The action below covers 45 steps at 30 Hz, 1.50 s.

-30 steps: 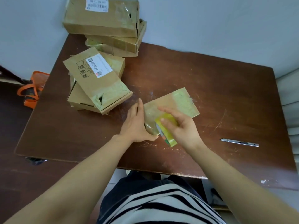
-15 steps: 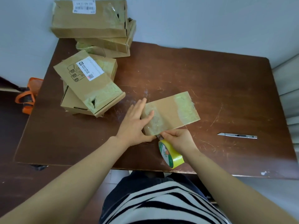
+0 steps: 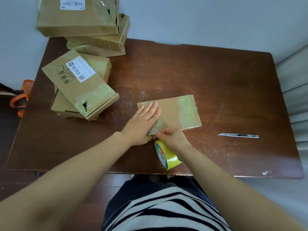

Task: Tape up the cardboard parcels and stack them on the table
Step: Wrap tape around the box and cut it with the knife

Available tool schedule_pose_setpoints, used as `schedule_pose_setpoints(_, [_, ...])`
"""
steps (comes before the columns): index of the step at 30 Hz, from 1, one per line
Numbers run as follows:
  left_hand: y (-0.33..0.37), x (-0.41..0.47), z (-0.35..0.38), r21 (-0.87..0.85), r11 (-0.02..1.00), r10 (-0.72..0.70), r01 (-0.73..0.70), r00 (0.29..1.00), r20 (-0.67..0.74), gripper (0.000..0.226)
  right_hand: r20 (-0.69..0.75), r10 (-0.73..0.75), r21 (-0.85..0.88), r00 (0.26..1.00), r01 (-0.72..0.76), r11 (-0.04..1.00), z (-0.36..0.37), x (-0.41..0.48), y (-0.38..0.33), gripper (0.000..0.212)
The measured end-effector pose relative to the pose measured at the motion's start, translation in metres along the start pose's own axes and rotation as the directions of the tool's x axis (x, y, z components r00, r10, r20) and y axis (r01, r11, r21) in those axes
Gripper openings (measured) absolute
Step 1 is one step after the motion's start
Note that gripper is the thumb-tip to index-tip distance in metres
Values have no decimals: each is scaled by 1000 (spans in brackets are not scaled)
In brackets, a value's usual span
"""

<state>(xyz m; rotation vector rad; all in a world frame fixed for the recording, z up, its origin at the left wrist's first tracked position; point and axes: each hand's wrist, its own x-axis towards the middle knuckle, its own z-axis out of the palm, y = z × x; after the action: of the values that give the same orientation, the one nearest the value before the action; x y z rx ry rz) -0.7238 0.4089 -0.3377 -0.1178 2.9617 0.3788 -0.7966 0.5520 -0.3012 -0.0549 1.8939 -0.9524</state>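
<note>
Centrally on the brown table (image 3: pixel 225 77) lies the flat cardboard parcel (image 3: pixel 176 112), flat side up, its long side running left to right and slightly skewed, with pale greenish bands across both ends. The left hand (image 3: pixel 141 124) lies palm down on the parcel's left end, fingers straight and together, pressing the cardboard and gripping nothing. The right hand (image 3: pixel 173 139) sits at the parcel's near left corner with its fingers curled, pinching the crinkled tape (image 3: pixel 156 128) that wraps that corner; thumb and fingertips meet just beside the left hand's thumb. Directly beneath the right wrist the yellow tape roll (image 3: pixel 167 155) stands on edge, tilted, close to the table's front edge; whether the hand also touches the roll I cannot tell.

To the right of the parcel, well apart from it, a metal utility knife (image 3: pixel 238 135) lies flat, blade end pointing left. At the far left corner three taped parcels form a tall stack (image 3: pixel 78 19) against the wall, the top one bearing a barcode label. In front of that, a second pile (image 3: pixel 80 90) has a labelled parcel resting askew across others. An orange bag (image 3: pixel 21 97) shows beyond the table's left edge. At the bottom, a black-and-white striped garment (image 3: pixel 166 212) fills the foreground between the two forearms
</note>
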Motion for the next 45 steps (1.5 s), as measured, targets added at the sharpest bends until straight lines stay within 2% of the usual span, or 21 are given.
schedule_pose_setpoints(5, [24,-19,4,-14,998,60,-64,974,-220,56,62,63,180,996,-73,981,-7,-9,2,15])
schedule_pose_setpoints(9, [30,-20,4,-12,998,55,-64,926,-373,47,42,1,37,999,-3,999,-25,-20,12,21])
schedule_pose_setpoints(11, [31,-21,4,-50,998,26,-47,932,-361,49,-33,-33,91,999,36,995,-49,-22,16,15])
schedule_pose_setpoints(12, [31,-21,4,-66,997,15,-41,937,-349,52,-133,-72,77,988,83,994,-66,-22,21,14])
schedule_pose_setpoints(15, [35,-18,3,-79,996,25,-50,956,-294,59,-431,-254,-256,866,153,955,-125,-13,42,27])
schedule_pose_setpoints(17, [35,-17,1,-89,995,15,-35,975,-222,60,-503,-312,-486,806,34,873,-163,-3,58,41])
schedule_pose_setpoints(20, [32,-17,-5,-136,991,-24,11,995,-95,69,-469,-273,-734,840,-198,650,-199,8,81,51])
schedule_pose_setpoints(22, [32,-23,-9,-159,986,-59,52,998,-36,81,-413,-265,-828,871,-238,508,-212,12,91,43])
schedule_pose_setpoints(24, [40,-34,-13,-272,940,-240,205,966,-101,77,-357,-273,-864,893,-205,459,-220,15,96,36])
schedule_pose_setpoints(25, [47,-39,-15,-369,878,-388,305,905,-174,65,-336,-269,-863,903,-180,473,-224,16,97,35])
schedule_pose_setpoints(26, [57,-42,-16,-492,776,-554,395,800,-231,47,-323,-255,-848,911,-159,505,-227,16,97,34])
schedule_pose_setpoints(27, [66,-42,-18,-616,631,-706,471,678,-206,31,-320,-248,-824,914,-140,548,-230,15,97,32])
schedule_pose_setpoints(28, [73,-39,-21,-726,430,-821,536,567,-67,24,-329,-261,-792,907,-115,599,-233,15,95,31])
schedule_pose_setpoints(29, [79,-34,-23,-787,179,-866,590,475,159,32,-351,-300,-751,887,-75,656,-234,13,92,30])
schedule_pose_setpoints(30, [83,-30,-23,-785,-63,-821,616,415,391,44,-377,-358,-704,854,-13,710,-233,11,87,29])
schedule_pose_setpoints(31, [87,-27,-25,-748,-243,-730,618,390,560,55,-389,-420,-654,820,76,753,-228,9,79,29])
schedule_pose_setpoints(32, [90,-23,-26,-709,-353,-649,610,387,655,65,-376,-470,-596,798,180,783,-221,6,69,29])
schedule_pose_setpoints(35, [99,-14,-23,-685,-512,-575,518,386,721,71,-154,-576,-416,803,476,775,-181,1,34,21])
schedule_pose_setpoints(38, [105,-6,-21,-703,-634,-602,323,365,710,39,187,-593,-355,783,617,703,-130,5,6,15])
schedule_pose_setpoints(41, [112,1,-27,-749,-609,-665,261,347,662,6,359,-500,-259,788,599,758,-86,18,-10,18])
schedule_pose_setpoints(45, [114,6,-29,-809,-504,-770,304,266,579,2,440,-451,-285,776,597,750,-60,38,-16,20])
